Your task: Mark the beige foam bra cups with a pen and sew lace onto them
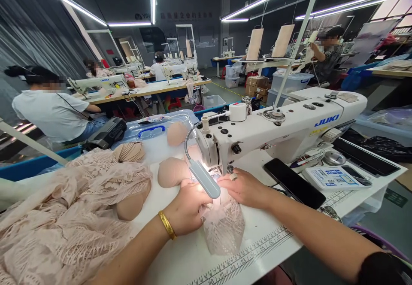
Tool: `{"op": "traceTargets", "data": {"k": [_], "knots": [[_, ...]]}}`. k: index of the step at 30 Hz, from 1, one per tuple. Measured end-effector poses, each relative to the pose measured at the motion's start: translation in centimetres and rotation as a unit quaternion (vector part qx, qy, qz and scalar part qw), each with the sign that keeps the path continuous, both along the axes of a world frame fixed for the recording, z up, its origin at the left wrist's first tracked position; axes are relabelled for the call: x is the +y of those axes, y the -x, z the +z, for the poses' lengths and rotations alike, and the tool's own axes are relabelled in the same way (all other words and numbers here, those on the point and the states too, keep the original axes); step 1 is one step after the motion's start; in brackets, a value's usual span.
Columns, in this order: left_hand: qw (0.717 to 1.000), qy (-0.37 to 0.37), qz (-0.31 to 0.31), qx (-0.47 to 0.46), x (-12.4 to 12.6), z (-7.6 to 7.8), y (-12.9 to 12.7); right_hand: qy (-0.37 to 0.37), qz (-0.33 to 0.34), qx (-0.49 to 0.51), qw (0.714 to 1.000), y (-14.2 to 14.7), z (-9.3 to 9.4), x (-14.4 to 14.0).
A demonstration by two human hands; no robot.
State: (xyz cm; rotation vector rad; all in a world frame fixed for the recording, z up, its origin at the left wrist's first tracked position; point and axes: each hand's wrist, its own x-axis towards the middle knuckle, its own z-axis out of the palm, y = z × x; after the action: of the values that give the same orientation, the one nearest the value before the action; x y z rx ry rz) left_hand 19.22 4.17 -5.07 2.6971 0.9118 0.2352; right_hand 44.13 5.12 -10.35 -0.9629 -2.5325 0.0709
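Observation:
A white sewing machine (283, 122) stands before me, and both hands work at its needle end. My left hand (188, 205), a gold bangle on its wrist, is closed with curled fingers on the left side of a pale pink lace fabric (223, 231). My right hand (246, 188) grips the fabric's right side, fingertips close under the machine head. A lit grey gooseneck lamp (206, 180) hides the needle area and some fingertips. Beside my left hand lies a beige moulded cup (172, 172). Another beige cup (177, 133) lies farther back.
A heap of pink lace (64, 216) covers the table's left, with stacked beige cups (130, 152) behind. Right of my right hand lie a black phone (294, 182) and a white box (334, 177). A printed ruler (251, 253) runs along the front edge. Other people sit at machines beyond.

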Motion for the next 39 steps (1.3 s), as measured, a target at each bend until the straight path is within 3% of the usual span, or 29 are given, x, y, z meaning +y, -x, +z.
{"op": "traceTargets", "data": {"k": [5,8,16,29,39], "knots": [[1.000,-0.005,-0.023,0.001,-0.2,-0.5,0.4,-0.012,0.078,0.007,0.997,-0.2,0.2,-0.4],[1.000,-0.009,-0.029,-0.002,-0.4,-0.7,0.7,-0.016,0.092,0.001,0.996,-0.2,0.2,-0.5],[1.000,-0.021,-0.008,0.022,0.3,-0.3,0.7,0.002,0.019,0.017,1.000,-0.4,0.0,-0.6],[0.999,-0.019,0.028,-0.002,1.8,-0.8,0.8,0.010,-0.030,0.132,0.991,-0.8,0.5,0.0],[0.999,-0.006,0.018,-0.040,1.3,-1.0,0.9,0.008,-0.044,0.130,0.990,-0.8,0.3,-0.3]]}}
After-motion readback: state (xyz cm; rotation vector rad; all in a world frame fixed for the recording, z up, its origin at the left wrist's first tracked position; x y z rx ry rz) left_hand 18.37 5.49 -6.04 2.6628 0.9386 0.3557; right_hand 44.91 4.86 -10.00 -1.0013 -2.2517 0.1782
